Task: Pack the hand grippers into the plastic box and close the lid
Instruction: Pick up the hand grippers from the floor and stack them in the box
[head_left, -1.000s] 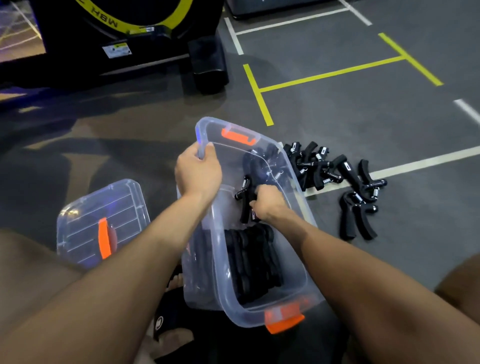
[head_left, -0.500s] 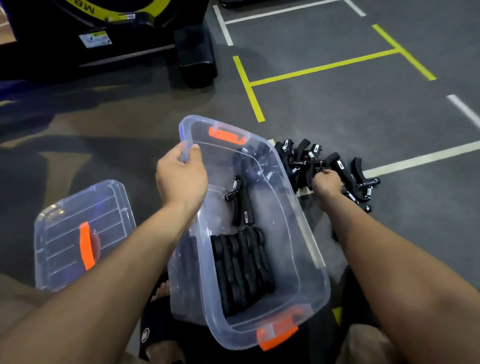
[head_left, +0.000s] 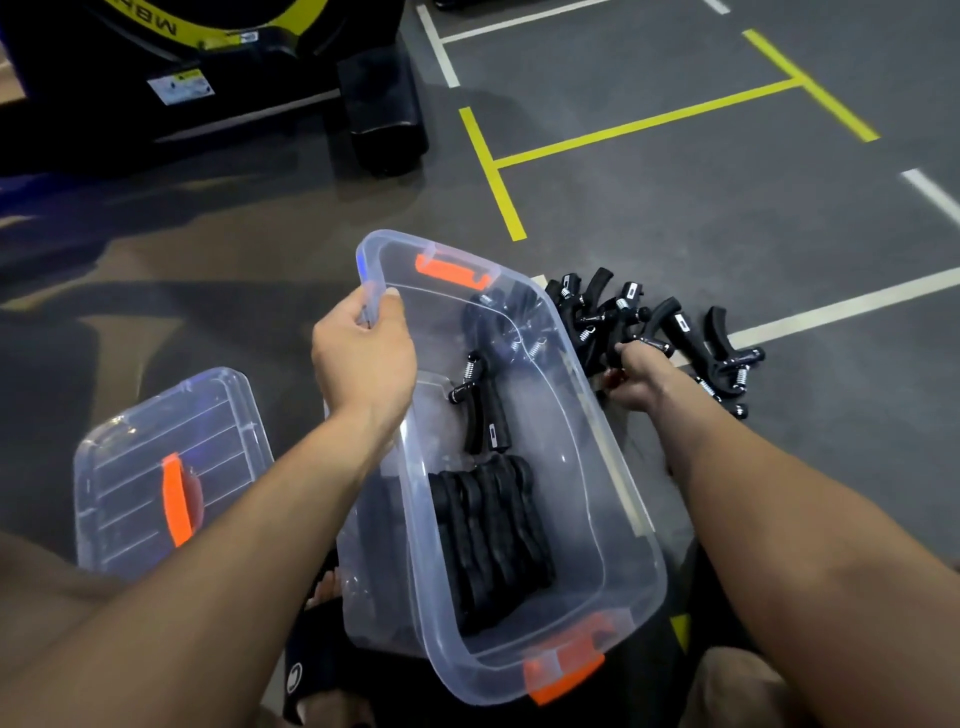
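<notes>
The plastic box (head_left: 631, 566) is gripped at its far left rim by the left hand (head_left: 363, 358), fingers curled over the edge. The right hand (head_left: 631, 379) is closed on a hand gripper in the floor pile (head_left: 675, 332), just right of the box; which one is hidden by the fingers. About five grippers are counted there, tangled. Inside the box: one loose gripper (head_left: 480, 410), plus a packed row (head_left: 491, 535) near the front, roughly six. One lid (head_left: 166, 467) lies apart, left.
</notes>
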